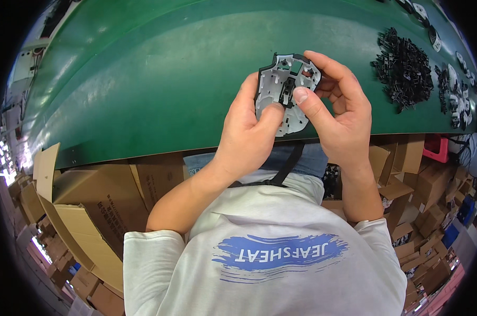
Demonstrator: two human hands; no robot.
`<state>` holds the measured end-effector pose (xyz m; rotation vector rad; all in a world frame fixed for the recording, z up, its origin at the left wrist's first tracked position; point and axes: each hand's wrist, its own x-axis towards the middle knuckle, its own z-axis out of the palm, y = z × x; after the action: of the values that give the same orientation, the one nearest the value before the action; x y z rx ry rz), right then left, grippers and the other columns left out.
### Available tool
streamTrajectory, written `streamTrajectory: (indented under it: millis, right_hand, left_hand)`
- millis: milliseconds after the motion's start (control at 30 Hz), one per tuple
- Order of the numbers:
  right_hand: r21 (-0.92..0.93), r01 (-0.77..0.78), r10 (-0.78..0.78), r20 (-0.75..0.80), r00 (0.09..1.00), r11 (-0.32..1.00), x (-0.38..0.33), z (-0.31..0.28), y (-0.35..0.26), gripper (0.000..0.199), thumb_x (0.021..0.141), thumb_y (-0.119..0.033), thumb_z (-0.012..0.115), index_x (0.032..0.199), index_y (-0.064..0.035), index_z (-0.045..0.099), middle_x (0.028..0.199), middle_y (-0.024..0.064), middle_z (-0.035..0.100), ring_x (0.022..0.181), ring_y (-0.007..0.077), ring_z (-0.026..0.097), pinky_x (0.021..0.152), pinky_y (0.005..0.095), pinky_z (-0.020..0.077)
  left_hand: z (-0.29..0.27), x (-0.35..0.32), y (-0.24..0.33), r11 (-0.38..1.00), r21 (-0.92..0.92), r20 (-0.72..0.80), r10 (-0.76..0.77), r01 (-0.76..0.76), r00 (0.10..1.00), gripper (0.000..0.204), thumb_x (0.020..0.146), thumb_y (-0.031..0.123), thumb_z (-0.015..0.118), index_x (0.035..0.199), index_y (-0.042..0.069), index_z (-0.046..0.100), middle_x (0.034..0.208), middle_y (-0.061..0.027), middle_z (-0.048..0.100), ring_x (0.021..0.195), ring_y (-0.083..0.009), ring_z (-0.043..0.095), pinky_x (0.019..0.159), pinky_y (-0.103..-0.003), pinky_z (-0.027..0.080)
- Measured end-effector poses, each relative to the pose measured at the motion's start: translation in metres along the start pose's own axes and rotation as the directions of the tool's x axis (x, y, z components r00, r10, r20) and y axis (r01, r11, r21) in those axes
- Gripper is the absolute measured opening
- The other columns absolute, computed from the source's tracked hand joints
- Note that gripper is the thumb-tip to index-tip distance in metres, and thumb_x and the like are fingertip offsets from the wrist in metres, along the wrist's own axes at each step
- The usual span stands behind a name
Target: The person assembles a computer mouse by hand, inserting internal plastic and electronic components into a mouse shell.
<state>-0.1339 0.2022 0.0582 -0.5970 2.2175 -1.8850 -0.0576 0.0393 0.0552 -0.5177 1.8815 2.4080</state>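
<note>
A pale grey plastic shell with a black rim, shaped like the top cover of a computer mouse, is held up over the table's near edge, its hollow inside facing me. My left hand grips its left side and lower part, thumb on the inside. On the right, my right hand curls its fingers around the shell's upper edge, with the thumb against a small black plastic part in the middle of the shell. The shell hides some fingertips.
Over the green table, a heap of small black plastic parts lies to the right. Beyond it are several white-and-black shells. Open cardboard boxes stand below the table edge on the left, with more cartons and a red stool at right.
</note>
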Motion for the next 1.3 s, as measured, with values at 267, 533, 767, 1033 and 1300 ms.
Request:
streamTrajectory:
  millis: [267, 533, 767, 1033, 1300]
  right_hand:
    - [-0.224, 0.111, -0.102, 0.051, 0.993, 0.968, -0.012, 0.021, 0.004, 0.074, 0.087, 0.000, 0.075, 0.156, 0.0020, 0.048, 0.154, 0.0174, 0.059, 0.115, 0.0299, 0.071, 0.091, 0.0351, 0.0592]
    - [-0.270, 0.161, -0.149, 0.062, 0.987, 0.949, -0.014, 0.030, 0.009, 0.081, 0.090, 0.010, 0.069, 0.163, 0.0027, 0.035, 0.161, 0.0165, 0.046, 0.122, 0.0218, 0.066, 0.100, 0.0357, 0.0590]
    - [-0.323, 0.238, -0.262, -0.033, 0.964, 0.916, -0.013, 0.032, 0.023, 0.075, 0.092, 0.007, 0.066, 0.161, 0.0067, 0.036, 0.162, 0.0228, 0.048, 0.130, 0.0350, 0.064, 0.108, 0.0410, 0.0535]
    - [-0.230, 0.046, -0.017, 0.128, 0.992, 0.972, -0.002, 0.018, 0.016, 0.083, 0.091, 0.004, 0.065, 0.166, 0.0064, 0.028, 0.155, 0.0330, 0.051, 0.136, 0.0422, 0.060, 0.110, 0.0431, 0.0519]
    - [-0.276, -0.004, 0.068, 0.222, 0.973, 0.961, 0.021, -0.046, -0.006, 0.074, 0.095, -0.016, 0.078, 0.163, -0.0086, 0.050, 0.137, 0.0191, 0.070, 0.113, 0.0258, 0.072, 0.101, 0.0396, 0.0576]
  left_hand:
    - [-0.003, 0.000, -0.018, 0.959, 0.196, -0.074, 0.225, -0.207, 0.972, 0.044, 0.098, -0.001, 0.053, 0.142, -0.004, 0.051, 0.122, -0.0167, 0.071, 0.108, -0.0217, 0.070, 0.096, -0.037, 0.056]
    - [-0.007, -0.002, -0.022, 0.843, 0.377, -0.043, 0.430, -0.384, 0.902, 0.043, 0.100, -0.003, 0.053, 0.142, -0.004, 0.050, 0.120, -0.0201, 0.071, 0.103, -0.0297, 0.072, 0.093, -0.040, 0.057]
    - [-0.003, 0.009, -0.034, 0.821, 0.387, -0.024, 0.463, -0.419, 0.886, 0.044, 0.101, -0.005, 0.051, 0.145, -0.003, 0.050, 0.120, -0.0116, 0.070, 0.106, -0.0171, 0.066, 0.095, -0.032, 0.054]
    - [-0.008, 0.004, -0.020, 0.968, 0.183, 0.032, 0.168, -0.171, 0.985, 0.045, 0.108, 0.002, 0.052, 0.151, -0.003, 0.042, 0.132, -0.0105, 0.065, 0.116, -0.0149, 0.062, 0.100, -0.032, 0.052]
    - [-0.080, -0.048, 0.051, 0.997, -0.059, -0.276, 0.022, -0.040, 0.961, 0.048, 0.108, 0.011, 0.061, 0.153, 0.002, 0.047, 0.135, -0.0098, 0.066, 0.118, -0.0204, 0.067, 0.094, -0.035, 0.055]
